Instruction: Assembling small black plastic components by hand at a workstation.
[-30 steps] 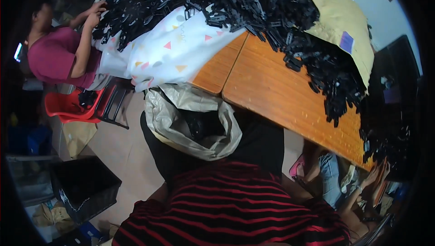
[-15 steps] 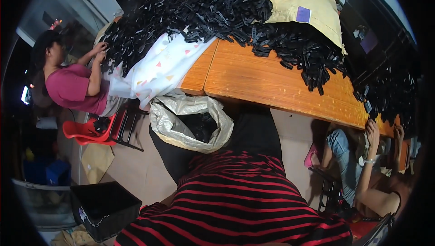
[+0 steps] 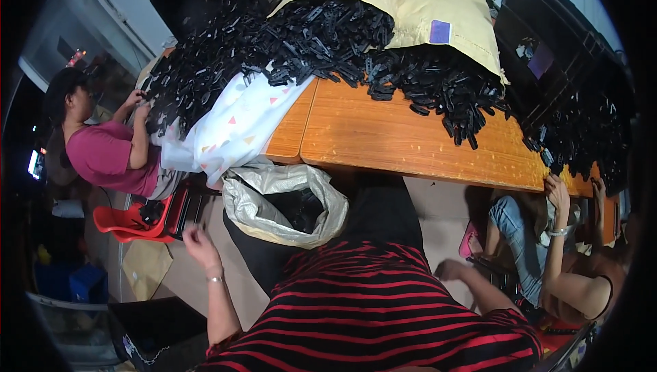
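My left hand [image 3: 201, 246] is raised left of my lap, over the floor, its fingers loosely bent and apart with nothing visible in them. My right hand [image 3: 450, 271] hangs beside my right hip, touching or close to the striped shirt; it is blurred and its fingers are mostly hidden. Between my legs stands a silvery woven sack [image 3: 324, 225], its mouth rolled back, with dark pieces inside. Beyond it, small long black plastic pieces [image 3: 328, 26] lie heaped across the wooden table [image 3: 397, 136]. A white plastic sheet with coloured triangles [image 3: 236, 122] drapes over the table's front edge.
Two large yellowish sacks [image 3: 445, 13] lie on the table, black pieces before their mouths. A person in a maroon top [image 3: 109, 160] works at the left; another person's hand [image 3: 558, 194] is at the right edge. A red chair [image 3: 130, 225] and black crate [image 3: 157, 324] stand left.
Both my hands have come into view, the left rising beside my lap and the right beside my hip. The whole view has shifted slightly. The sack stays between my legs.
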{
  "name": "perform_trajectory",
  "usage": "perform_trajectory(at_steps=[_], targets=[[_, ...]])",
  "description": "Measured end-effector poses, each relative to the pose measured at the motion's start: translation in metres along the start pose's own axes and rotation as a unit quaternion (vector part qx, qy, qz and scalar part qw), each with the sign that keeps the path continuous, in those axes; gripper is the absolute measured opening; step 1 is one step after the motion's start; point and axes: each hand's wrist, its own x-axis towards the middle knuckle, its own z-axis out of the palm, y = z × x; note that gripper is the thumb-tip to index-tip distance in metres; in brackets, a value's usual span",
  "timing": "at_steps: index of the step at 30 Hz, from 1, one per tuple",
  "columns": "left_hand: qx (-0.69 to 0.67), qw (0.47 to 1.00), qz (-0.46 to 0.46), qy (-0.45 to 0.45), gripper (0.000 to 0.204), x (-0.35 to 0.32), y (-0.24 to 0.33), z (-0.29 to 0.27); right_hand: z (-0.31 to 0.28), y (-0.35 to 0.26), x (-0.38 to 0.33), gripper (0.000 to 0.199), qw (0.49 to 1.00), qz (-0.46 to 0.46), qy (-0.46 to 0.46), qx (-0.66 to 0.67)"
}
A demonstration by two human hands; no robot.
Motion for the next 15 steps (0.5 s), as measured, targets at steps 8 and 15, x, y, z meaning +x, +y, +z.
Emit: perform_trajectory(at_steps=[8,15], targets=[[-0.079,0.954,0.239,-0.162,0.018,0.079,0.136,0.145,-0.284,-0.264,-0.002,0.017,0.95,-0.135,0.277,0.051],[0.015,0.944,0.22,-0.245,0.037,0.124,0.16,0.284,-0.359,-0.257,0.104,0.026,0.783,-0.144,0.591,-0.128]])
